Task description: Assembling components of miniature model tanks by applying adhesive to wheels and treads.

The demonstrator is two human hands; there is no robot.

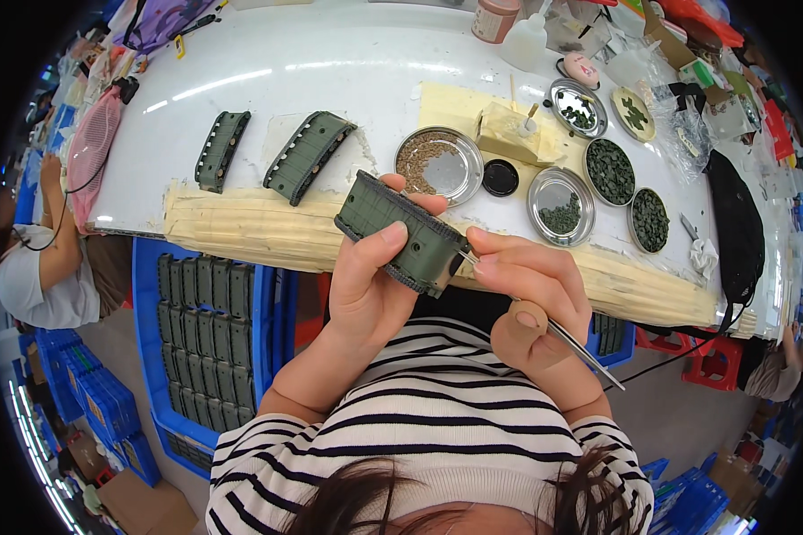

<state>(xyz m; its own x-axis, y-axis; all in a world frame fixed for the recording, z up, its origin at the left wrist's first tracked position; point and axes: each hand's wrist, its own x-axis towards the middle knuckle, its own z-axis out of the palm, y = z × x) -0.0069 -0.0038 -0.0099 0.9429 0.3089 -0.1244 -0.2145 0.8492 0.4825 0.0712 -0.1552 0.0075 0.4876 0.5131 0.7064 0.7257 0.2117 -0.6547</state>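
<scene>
My left hand [366, 281] grips a dark green plastic model hull [419, 239], long and box-like with toothed edges, tilted above the table's front edge. Its thumb presses on the hull's flat face, with fingers behind. In my right hand [544, 290] is a pair of metal tweezers [587, 355], their tip touching or just beside the hull's right end. Whether the tips hold a small piece I cannot tell. A beige cover sits on one right-hand finger. Two similar green hulls, a smaller one [221, 152] and a larger one [310, 159], lie on the table to the left.
Beyond my hands stand a steel dish [459, 169] of small brown parts, a black round lid [500, 178], a steel dish [544, 185] of green bits and a tape-wrapped block [509, 132]. Bowls of green pieces [610, 169] are farther right. A blue crate [153, 357] holds several hulls.
</scene>
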